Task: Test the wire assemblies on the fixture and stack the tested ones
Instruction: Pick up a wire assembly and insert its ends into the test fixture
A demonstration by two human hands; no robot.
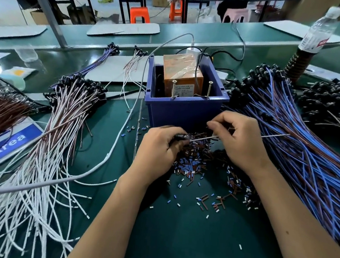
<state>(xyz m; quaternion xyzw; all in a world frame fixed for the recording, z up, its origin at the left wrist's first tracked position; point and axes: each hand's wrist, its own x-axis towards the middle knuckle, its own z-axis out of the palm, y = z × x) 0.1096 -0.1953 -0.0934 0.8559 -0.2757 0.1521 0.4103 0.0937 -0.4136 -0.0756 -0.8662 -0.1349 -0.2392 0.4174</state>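
Head view: blue bin (185, 111) is boxed in by wire piles left and right, bare mat only toward the near edge. In front of it, left hand (159, 148) grips wire assembly (203, 138) black end; right hand (240, 141) pinches its wire.

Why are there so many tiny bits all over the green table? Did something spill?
It looks that way. Small blue, brown and white insulation bits lie heaped under the left hand and right hand, and scattered across the green mat. They look like trimmings from the wires, not a spill.
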